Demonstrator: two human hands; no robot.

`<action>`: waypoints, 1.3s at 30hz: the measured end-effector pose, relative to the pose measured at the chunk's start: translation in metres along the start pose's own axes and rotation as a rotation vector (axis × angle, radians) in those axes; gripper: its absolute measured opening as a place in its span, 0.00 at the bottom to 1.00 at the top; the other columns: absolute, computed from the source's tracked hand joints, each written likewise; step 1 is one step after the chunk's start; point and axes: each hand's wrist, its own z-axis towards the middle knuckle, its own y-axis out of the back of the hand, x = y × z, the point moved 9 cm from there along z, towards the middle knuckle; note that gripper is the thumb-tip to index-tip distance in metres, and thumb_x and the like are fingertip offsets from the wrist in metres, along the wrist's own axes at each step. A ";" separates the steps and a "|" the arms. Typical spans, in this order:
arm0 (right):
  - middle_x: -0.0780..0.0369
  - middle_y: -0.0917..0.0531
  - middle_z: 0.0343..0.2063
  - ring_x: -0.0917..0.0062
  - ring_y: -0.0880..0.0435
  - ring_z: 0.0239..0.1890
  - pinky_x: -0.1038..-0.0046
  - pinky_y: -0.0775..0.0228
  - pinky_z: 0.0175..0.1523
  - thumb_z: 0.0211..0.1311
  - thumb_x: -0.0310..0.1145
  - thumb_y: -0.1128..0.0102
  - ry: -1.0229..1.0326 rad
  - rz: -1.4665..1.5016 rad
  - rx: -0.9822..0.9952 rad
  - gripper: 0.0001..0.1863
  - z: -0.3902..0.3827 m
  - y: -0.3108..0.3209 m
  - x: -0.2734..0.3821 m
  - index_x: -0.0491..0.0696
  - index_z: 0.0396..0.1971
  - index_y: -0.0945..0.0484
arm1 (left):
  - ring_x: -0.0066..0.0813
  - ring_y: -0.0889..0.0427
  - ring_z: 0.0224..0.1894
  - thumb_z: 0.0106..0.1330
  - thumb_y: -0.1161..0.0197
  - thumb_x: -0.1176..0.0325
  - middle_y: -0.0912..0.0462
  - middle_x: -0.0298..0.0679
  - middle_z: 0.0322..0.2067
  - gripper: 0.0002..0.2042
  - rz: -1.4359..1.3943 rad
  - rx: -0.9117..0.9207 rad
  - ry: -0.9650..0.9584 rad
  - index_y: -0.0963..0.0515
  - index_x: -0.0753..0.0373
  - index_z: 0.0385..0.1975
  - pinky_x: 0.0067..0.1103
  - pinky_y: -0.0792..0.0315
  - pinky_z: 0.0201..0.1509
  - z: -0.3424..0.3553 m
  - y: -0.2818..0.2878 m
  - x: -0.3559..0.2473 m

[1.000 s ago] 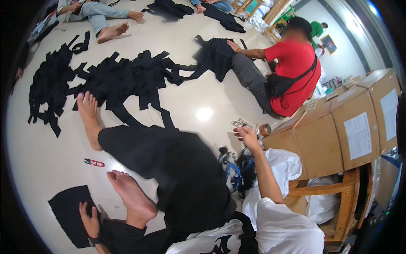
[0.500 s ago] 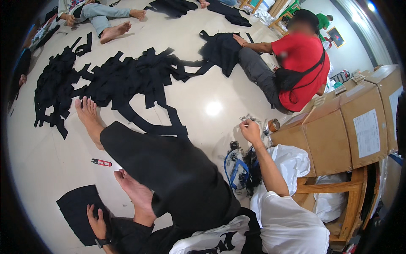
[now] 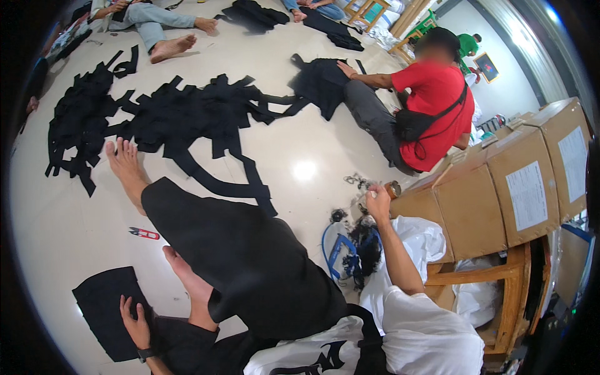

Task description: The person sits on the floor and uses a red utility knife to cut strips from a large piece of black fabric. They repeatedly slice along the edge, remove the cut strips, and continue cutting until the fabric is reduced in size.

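Observation:
I sit on a pale floor in black trousers, bare feet stretched forward. My left hand [image 3: 135, 320] lies flat, fingers spread, on a black fabric piece [image 3: 103, 303] at my lower left. My right hand [image 3: 378, 200] reaches out to the right, beside a small brown round object [image 3: 393, 188] at the foot of the cardboard boxes [image 3: 475, 206]. Its fingers look curled; whether they hold anything is unclear. Small red-handled snips [image 3: 145, 234] lie on the floor by my left leg.
A blue strap with a black tangle [image 3: 350, 250] and a white plastic bag [image 3: 419, 240] lie under my right arm. Black fabric strips [image 3: 187, 115] spread across the floor ahead. A person in a red shirt [image 3: 434, 94] sits beyond. A wooden frame [image 3: 500, 294] stands under the boxes.
My right hand has stretched a little farther toward the boxes. My left hand stays on the black fabric piece. The view has tilted slightly.

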 end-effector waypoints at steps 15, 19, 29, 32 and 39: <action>0.57 0.09 0.38 0.73 0.08 0.38 0.69 0.20 0.49 0.72 0.40 0.36 0.146 -0.146 0.435 0.19 0.108 0.078 0.107 0.38 0.48 0.16 | 0.55 0.35 0.74 0.73 0.37 0.63 0.35 0.51 0.76 0.23 0.207 -0.040 -0.184 0.24 0.70 0.62 0.43 0.40 0.77 -0.010 -0.012 -0.004; 0.52 0.09 0.34 0.65 0.08 0.34 0.63 0.18 0.45 0.67 0.37 0.35 0.292 -0.014 -0.306 0.14 0.103 0.136 0.093 0.40 0.42 0.14 | 0.56 0.35 0.74 0.72 0.37 0.64 0.35 0.51 0.76 0.22 0.214 -0.046 -0.182 0.24 0.70 0.62 0.44 0.40 0.77 -0.010 -0.013 -0.002; 0.46 0.12 0.34 0.46 0.13 0.41 0.52 0.20 0.52 0.46 0.35 0.24 0.086 -0.591 0.950 0.18 -0.127 -0.012 -0.075 0.39 0.35 0.13 | 0.55 0.36 0.75 0.73 0.36 0.65 0.36 0.51 0.76 0.21 0.267 -0.031 -0.146 0.24 0.68 0.62 0.43 0.42 0.78 -0.004 -0.016 0.007; 0.45 0.12 0.38 0.48 0.13 0.44 0.55 0.20 0.53 0.45 0.35 0.27 0.032 -0.386 0.742 0.18 -0.165 -0.015 -0.095 0.41 0.37 0.12 | 0.56 0.36 0.75 0.74 0.38 0.63 0.35 0.51 0.75 0.22 0.289 -0.042 -0.176 0.24 0.69 0.62 0.43 0.41 0.77 -0.005 -0.016 0.003; 0.54 0.11 0.24 0.72 0.11 0.23 0.68 0.18 0.33 0.52 0.30 0.23 -0.167 -0.062 0.824 0.12 -0.111 0.029 -0.147 0.37 0.32 0.14 | 0.54 0.34 0.74 0.74 0.37 0.64 0.34 0.50 0.75 0.21 0.307 -0.043 -0.196 0.24 0.68 0.62 0.42 0.41 0.77 0.000 -0.017 0.003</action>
